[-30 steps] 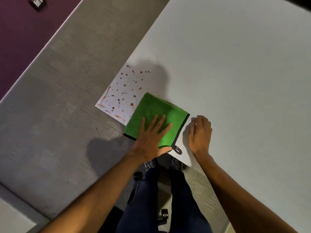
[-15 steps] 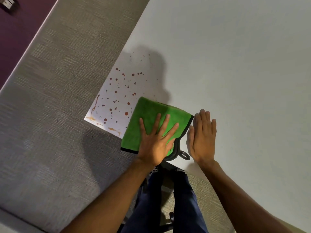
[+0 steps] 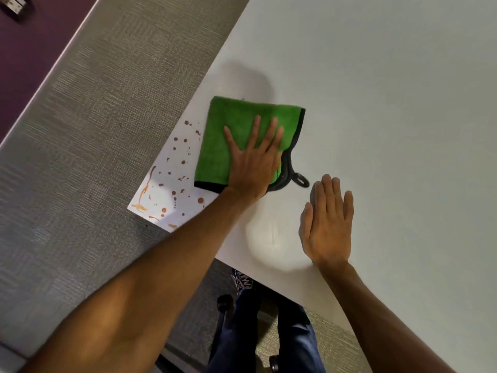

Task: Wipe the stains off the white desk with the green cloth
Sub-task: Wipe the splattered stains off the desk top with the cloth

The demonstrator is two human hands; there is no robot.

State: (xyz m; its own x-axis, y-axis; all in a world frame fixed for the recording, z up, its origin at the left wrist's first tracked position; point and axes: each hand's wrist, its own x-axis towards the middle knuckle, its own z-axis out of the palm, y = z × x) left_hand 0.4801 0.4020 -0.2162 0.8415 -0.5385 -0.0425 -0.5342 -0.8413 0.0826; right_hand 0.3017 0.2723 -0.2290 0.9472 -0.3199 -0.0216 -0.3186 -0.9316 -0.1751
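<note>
- One green cloth (image 3: 236,138), folded and edged in black, lies flat on the white table (image 3: 390,103) near the table's corner.
- One black hanging loop (image 3: 301,180) trails from the cloth's near right corner.
- Left hand (image 3: 254,160): palm down on the cloth, fingers (image 3: 270,133) extended and slightly spread, pressing rather than pinching.
- Right hand (image 3: 328,222): flat on the bare table, just right of the cloth and apart from it, fingers straight and held together.
- Stains (image 3: 174,181): many brown spots and a few orange streaks, too many to count, between the cloth's left edge and the table corner; the cloth may cover others.
- Beyond the table: grey carpet (image 3: 80,157), one shoe (image 3: 243,281), dark trouser legs (image 3: 269,337), two chair castors (image 3: 224,302).
</note>
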